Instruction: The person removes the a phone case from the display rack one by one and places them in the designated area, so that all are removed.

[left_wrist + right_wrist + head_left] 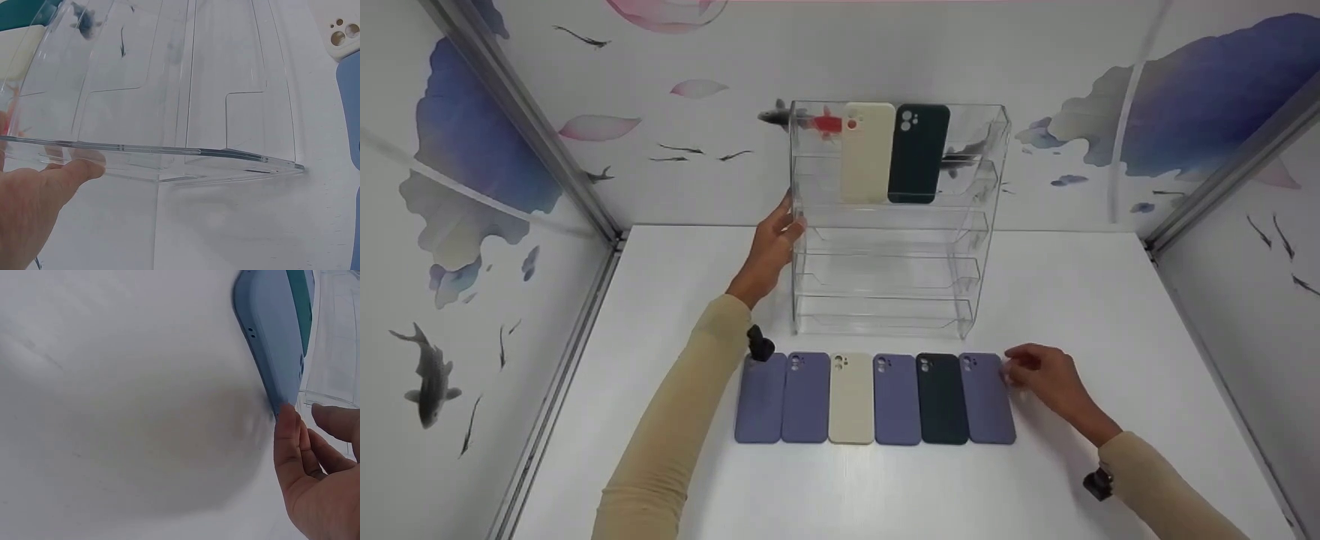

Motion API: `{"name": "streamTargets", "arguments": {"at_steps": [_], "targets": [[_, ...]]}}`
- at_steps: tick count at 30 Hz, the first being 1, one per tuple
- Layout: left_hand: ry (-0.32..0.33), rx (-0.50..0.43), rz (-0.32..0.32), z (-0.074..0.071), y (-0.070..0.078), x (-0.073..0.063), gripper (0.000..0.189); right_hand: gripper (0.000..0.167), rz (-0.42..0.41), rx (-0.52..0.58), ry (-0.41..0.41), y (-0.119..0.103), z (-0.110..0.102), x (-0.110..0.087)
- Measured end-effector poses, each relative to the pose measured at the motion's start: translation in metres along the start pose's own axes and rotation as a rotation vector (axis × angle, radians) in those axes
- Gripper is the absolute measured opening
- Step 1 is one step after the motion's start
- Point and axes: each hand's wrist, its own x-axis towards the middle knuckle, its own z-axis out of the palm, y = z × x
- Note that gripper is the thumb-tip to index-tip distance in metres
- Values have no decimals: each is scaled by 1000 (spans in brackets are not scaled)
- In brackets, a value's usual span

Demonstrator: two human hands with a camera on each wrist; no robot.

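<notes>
My left hand [774,244] holds the left side of a clear acrylic rack [885,300]; its thumb lies against the side panel [197,152] in the left wrist view. My right hand [1050,379] touches the upper right corner of the rightmost purple phone case [988,405] with its fingertips, the thumb held apart in the right wrist view. That case ends a flat row with a dark green case [943,405], a purple case [897,405], a cream case [852,405] and two purple cases [805,405] [759,409] at the left.
A cream case [867,161] and a dark green case [919,157] stand side by side in the rack's top tier. Below them are several clear tiers. The rack stands on the white table [840,495], near the printed back wall [885,45].
</notes>
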Motion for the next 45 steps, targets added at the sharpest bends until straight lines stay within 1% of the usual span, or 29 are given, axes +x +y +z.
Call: {"name": "streamTargets", "arguments": {"at_steps": [6, 15, 25, 37, 45], "targets": [[-5, -8, 6, 0, 0, 0, 69, 28, -86, 68, 41, -10, -8, 9], [-8, -9, 22, 0, -1, 0, 69, 26, -161, 56, 100, -33, -24, 24], [-14, -14, 18, 0, -2, 1, 71, 21, -258, 87, 161, -62, -44, 41], [-5, 3, 11, 0, -2, 1, 70, 22, -326, 104, 195, -96, -55, 62], [-1, 3, 15, 1, -2, 1, 69, 23, -354, 77, 203, -117, -59, 73]]}}
